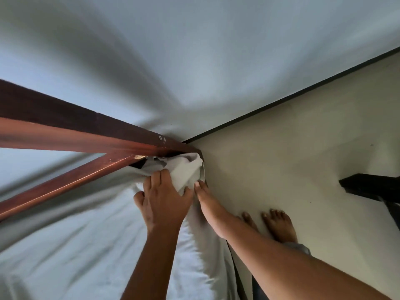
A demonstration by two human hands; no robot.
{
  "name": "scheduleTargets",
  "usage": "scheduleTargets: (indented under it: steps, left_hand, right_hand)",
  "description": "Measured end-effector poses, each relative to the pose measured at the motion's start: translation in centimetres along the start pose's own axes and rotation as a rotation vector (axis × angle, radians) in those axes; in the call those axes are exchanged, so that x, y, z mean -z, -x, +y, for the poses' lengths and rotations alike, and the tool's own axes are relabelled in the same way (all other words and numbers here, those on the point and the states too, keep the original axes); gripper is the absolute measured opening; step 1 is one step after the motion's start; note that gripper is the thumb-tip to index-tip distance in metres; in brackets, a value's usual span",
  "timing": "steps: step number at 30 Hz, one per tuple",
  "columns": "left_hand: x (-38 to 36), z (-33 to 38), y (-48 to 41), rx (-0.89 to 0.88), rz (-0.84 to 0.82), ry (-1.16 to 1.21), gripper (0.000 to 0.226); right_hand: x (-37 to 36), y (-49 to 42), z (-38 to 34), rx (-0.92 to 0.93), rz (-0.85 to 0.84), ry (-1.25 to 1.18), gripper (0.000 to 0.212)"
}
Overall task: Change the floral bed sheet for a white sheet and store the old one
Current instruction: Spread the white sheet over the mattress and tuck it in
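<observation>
Bare left hand [166,200] & bare right hand [207,204]; both forearms uncovered right to the frame edge. Nails short, one pale nail vis. at the right hand's fingertip. Two bare feet [279,226] w/ short, pale, slightly glossy toenails. Soft, crumpled grey fabric trouser hem [299,247] at the ankle of the nearer foot; rest of garment out of frame.

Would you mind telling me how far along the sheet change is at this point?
Done: the white sheet already lies spread, and no floral sheet is in view. In hand: the left hand grips the bunched corner beside the wooden frame, with the right hand against the sheet's side edge. Left: finishing this corner; whether the old sheet is stored cannot be seen.
</observation>
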State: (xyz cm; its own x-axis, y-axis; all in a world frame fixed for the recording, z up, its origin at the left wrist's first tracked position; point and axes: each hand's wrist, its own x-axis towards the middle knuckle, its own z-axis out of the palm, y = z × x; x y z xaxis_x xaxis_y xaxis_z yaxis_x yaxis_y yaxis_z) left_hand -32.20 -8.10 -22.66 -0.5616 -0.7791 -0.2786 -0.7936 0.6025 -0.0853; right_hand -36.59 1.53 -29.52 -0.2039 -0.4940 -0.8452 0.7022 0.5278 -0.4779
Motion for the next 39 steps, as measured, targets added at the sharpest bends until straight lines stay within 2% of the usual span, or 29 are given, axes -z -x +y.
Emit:
scheduleTargets:
  steps: [4,7,10,13,17,19,21,23,25,27,29,30,31,33,35,37,39]
  left_hand:
    - [2.7,0.2,1.7,0.035,0.034,0.057,0.049]
    - [5.1,0.4,2.1,0.021,0.03,0.005,0.045]
    - [7.4,0.8,1.5,-0.037,-0.023,-0.156,0.048]
    - [9.5,2.3,-0.8,-0.097,-0.287,-0.413,0.055]
    - [8.3,4.9,-5.4,-0.074,-0.722,-0.376,0.044]
    - [7.2,6.2,-6.1,-0.187,-0.805,-0.485,0.036]
    - [6.5,7.1,-5.6,-0.357,-0.794,-0.568,0.03]
    - [5.8,7.5,-4.9,-0.49,-0.754,-0.632,0.035]
    - [5.1,7.7,-4.6,-0.563,-0.756,-0.707,0.034]
    - [4.4,7.8,-4.3,-0.621,-0.743,-0.76,0.032]
    - [3.8,8.0,-3.6,-0.713,-0.702,-0.773,0.033]
    - [3.6,7.8,-3.0,-0.764,-0.682,-0.788,0.035]
    - [3.4,7.9,-2.5,-0.818,-0.68,-0.81,0.035]
    - [1.8,8.1,-1.7,-0.835,-0.719,-0.966,0.037]
    - [-0.7,9.3,-1.6,-0.652,-0.708,-1.13,0.047]
    - [-1.9,11.1,-1.2,-0.407,-0.857,-1.258,0.045]
    - [-4.0,10.2,-0.7,-0.328,-1.115,-1.288,0.043]
  right_hand:
    - [-0.3,-0.8,-1.9,-0.042,0.024,-0.006,0.082]
    - [0.2,0.6,-2.9,-0.091,0.037,0.064,0.068]
    - [-0.2,2.9,-3.0,-0.096,0.045,0.019,0.061]
    - [-1.0,4.7,-3.5,-0.027,0.055,-0.018,0.052]
    - [-1.5,5.7,-3.1,0.019,0.02,-0.055,0.049]
    - [-1.2,6.0,-3.1,0.0,0.01,-0.092,0.044]
    - [-0.6,5.9,-3.2,-0.032,0.014,-0.136,0.041]
    - [0.2,5.6,-2.7,-0.073,0.043,-0.175,0.034]
    - [1.0,4.9,-1.8,-0.167,0.164,-0.373,0.025]
    - [1.8,3.5,-1.0,-0.141,0.353,-0.489,0.02]
    - [2.9,2.1,-1.4,0.028,0.509,-0.248,0.021]
    - [3.2,1.5,-2.2,0.122,0.532,-0.142,0.024]
    - [3.4,1.0,-3.0,0.202,0.475,-0.094,0.028]
    - [3.4,0.2,-5.0,0.205,0.241,-0.037,0.032]
    - [3.3,0.0,-6.4,0.04,-0.046,-0.038,0.039]
    - [3.6,0.2,-6.8,-0.204,-0.239,-0.088,0.048]
    - [3.9,0.0,-5.5,-0.335,-0.345,-0.147,0.064]
